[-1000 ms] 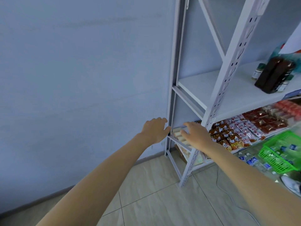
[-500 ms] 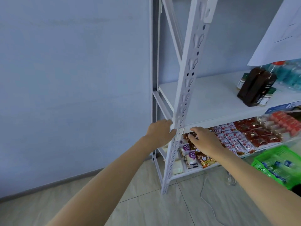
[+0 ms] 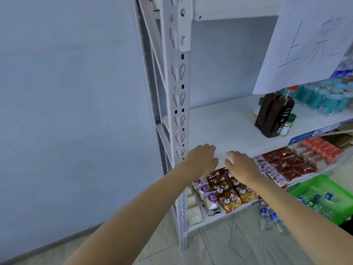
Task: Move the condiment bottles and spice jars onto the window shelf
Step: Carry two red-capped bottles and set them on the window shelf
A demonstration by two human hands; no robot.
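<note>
Two tall dark sauce bottles [image 3: 273,115] stand together on the white middle shelf [image 3: 221,127], to the right. A small jar with a green lid [image 3: 287,125] stands beside them at the front, and another small jar [image 3: 258,108] shows behind them. My left hand [image 3: 202,159] and my right hand [image 3: 240,165] hover side by side at the shelf's front edge, well left of the bottles. Both have relaxed fingers and hold nothing.
A white perforated upright [image 3: 178,111] of the metal rack stands just left of my hands. Packaged snacks [image 3: 227,188] fill the lower shelf. A green basket [image 3: 324,197] with water bottles sits at the right, with loose bottles [image 3: 269,217] on the tiled floor. A handwritten paper sheet [image 3: 313,41] hangs at upper right.
The view swung right and closer to the rack. Both hands rose from the lower shelf level to the front edge of the middle shelf.
</note>
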